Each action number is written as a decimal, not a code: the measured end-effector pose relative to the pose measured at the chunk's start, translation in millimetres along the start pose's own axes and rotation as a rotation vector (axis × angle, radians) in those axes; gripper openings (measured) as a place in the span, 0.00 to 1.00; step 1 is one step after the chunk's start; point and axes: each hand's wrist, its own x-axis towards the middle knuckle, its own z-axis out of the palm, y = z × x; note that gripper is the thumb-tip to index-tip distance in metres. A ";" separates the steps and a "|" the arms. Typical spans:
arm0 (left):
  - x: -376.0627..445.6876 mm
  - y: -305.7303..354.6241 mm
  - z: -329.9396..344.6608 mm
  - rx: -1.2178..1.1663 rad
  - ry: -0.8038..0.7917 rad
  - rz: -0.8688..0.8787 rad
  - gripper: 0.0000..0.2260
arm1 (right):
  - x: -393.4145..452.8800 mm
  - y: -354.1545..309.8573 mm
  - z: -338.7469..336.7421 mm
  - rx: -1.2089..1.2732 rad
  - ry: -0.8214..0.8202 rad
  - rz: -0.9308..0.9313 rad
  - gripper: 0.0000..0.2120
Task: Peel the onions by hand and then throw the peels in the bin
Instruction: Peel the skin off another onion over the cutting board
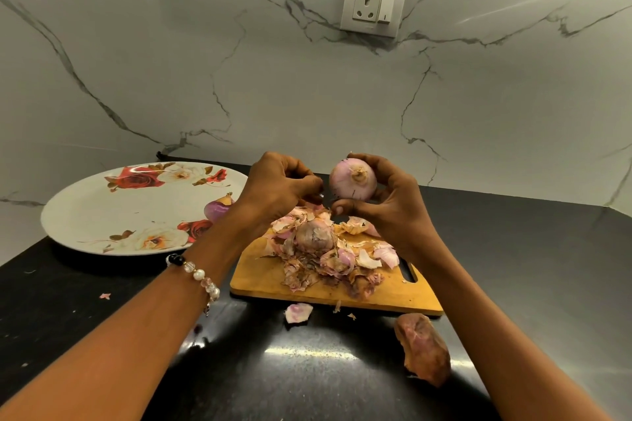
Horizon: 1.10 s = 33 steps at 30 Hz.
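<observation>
Both forearms reach in from the bottom edge over the dark, glossy bench (307, 369), the left one wearing a beaded bracelet (200, 278) at the wrist. Near the front right of the bench lies a large loose peel (424, 349), brownish and papery, and a smaller pale pink scrap (298, 313) sits just in front of the wooden cutting board (260, 277).

On the board is a heap of peels (342, 267), dry pink and tan flakes, with an unpeeled onion (314, 234) resting on top of the pile, its skin mottled brown.

Above the board, the right hand (390, 202) holds a peeled onion (353, 179) in the air, fingers curled round its far side and thumb below it. This onion is smooth, pale pink-lilac, with the tan root end facing the camera. The left hand (280, 186) is raised just beside it, fingers bent with the tips drawn together near the onion's left edge; whether they pinch a shred of skin cannot be told.

To the left stands a white plate with a rose pattern (102, 215), carrying another purple onion (219, 207) at its right edge, partly hidden by the left wrist. Behind is a marble wall with a socket (372, 10).
</observation>
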 end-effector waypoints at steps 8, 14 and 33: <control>-1.9 11.2 -3.4 -0.092 -0.113 0.036 0.09 | -0.9 -1.3 -3.7 0.157 -0.108 0.077 0.34; -3.8 10.7 -2.8 0.032 -0.179 0.090 0.13 | -0.3 6.4 -1.6 -0.009 -0.160 0.062 0.34; -2.0 4.2 -0.5 0.029 -0.046 0.121 0.12 | 0.1 5.7 -5.1 0.051 -0.149 0.073 0.33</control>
